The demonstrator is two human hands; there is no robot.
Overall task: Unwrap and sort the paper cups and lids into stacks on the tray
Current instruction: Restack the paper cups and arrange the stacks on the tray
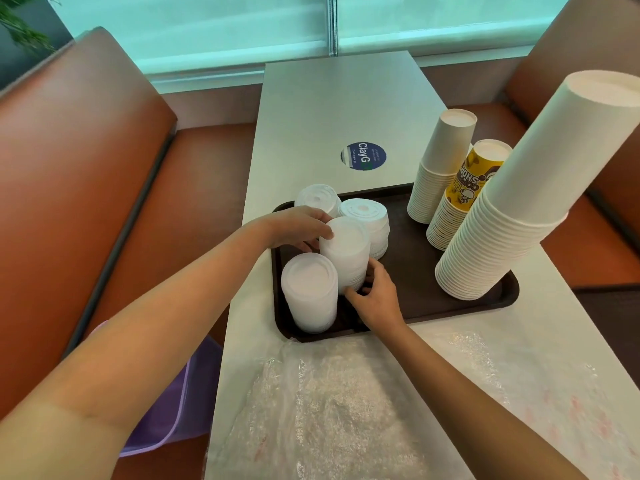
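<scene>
A tall stack of white plastic lids (344, 254) is being held upright on the brown tray (415, 271), at about 9 o'clock from the tray's middle. The left hand (298, 226) is laid against the stack's upper rim, its fingers curled round the far side. The right hand (374, 296) is set at the base, the thumb and fingertips pinching the lowest lids where they meet the tray.

A second lid stack (310, 296) stands touching it at 7 o'clock, a shorter one (365, 220) just beside it at 1 o'clock, and another (317, 199) at 11 o'clock, partly hidden by the left hand.

The lids are judged to be light, thin and slightly flexible, nested loosely and not locked together. A tall column of them is likely to lean or shear if pushed at the top alone, so a hold at both top and base, as seen, is the sound one. A hard squeeze at mid-height would probably buckle the rims.

Three stacks of paper cups stand upside down at the tray's 3 o'clock side: a tall white one (502, 237), a yellow printed one (464, 199) and a white one (440, 168). Crumpled clear plastic wrap (329, 410) is spread on the table (339, 109) at 6 o'clock.
</scene>
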